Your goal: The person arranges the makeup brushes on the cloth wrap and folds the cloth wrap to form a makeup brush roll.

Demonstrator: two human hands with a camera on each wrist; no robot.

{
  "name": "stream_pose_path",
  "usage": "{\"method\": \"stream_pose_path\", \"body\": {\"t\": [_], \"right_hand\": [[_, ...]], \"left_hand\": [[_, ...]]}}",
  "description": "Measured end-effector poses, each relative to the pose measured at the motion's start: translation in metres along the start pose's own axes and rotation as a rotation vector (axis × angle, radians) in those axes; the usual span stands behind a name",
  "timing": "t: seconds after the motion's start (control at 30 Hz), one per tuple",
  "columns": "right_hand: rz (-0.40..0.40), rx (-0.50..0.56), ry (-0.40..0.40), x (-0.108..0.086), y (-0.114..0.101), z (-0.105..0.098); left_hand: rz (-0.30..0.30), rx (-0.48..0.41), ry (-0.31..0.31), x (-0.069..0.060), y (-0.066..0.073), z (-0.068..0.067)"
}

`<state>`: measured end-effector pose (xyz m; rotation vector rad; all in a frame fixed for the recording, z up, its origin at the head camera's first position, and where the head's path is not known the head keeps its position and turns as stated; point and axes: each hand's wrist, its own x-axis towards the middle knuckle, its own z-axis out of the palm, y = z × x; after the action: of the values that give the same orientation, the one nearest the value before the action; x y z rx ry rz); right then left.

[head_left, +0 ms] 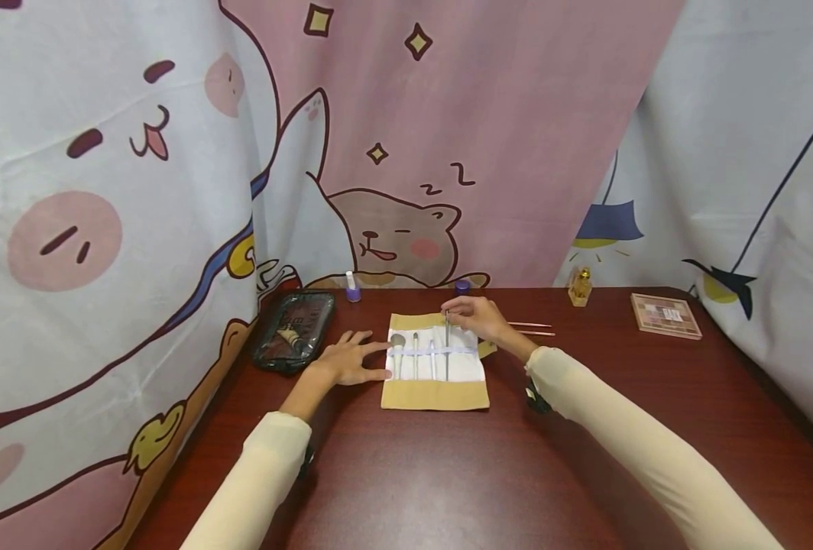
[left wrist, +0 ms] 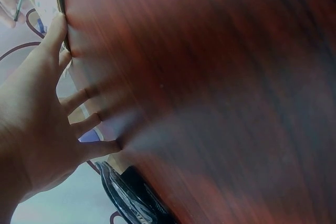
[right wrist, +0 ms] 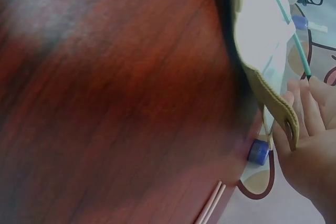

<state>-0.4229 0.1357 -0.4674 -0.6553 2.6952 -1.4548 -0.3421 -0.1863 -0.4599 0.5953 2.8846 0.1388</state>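
Observation:
A yellow brush roll with a white lining lies unfolded on the table, several slender makeup brushes tucked under its pale band. At the upper right of the lining, my right hand pinches the end of a thin teal-handled brush that runs under the band. The roll's yellow strap juts out beside that hand in the right wrist view. My left hand has its fingers spread, thumb and forefinger touching the roll's left edge. Its other fingertips rest on the table in the left wrist view.
Left of the roll sits a black clear-topped case. Behind are a purple white-capped bottle and a blue-lidded jar. Two thin pinkish sticks, a gold bottle and a flat palette lie or stand to the right.

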Motion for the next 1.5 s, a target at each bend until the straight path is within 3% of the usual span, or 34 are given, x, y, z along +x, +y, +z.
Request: {"method": "stream_pose_path", "body": {"t": [0.3,0.6,0.8,1.2,1.5], "right_hand": [[-0.034,-0.086,-0.099,-0.009,0.006,0.003],[-0.165,-0.134,-0.153,-0.017,0.012,0.005],[-0.199,-0.154,-0.185,-0.022,0.008,0.005],[-0.289,-0.280,-0.179,-0.028,0.018,0.009],[-0.315,-0.276,-0.180,-0.031,0.017,0.007]], "left_hand": [[-0.012,0.008,0.001,0.001,0.000,-0.001],[-0.010,0.004,-0.002,0.004,-0.002,0.002],[-0.013,-0.001,0.004,0.003,-0.001,0.001],[-0.018,-0.002,0.000,0.002,0.001,0.001],[-0.016,-0.011,0.002,0.001,0.002,0.000]]}}
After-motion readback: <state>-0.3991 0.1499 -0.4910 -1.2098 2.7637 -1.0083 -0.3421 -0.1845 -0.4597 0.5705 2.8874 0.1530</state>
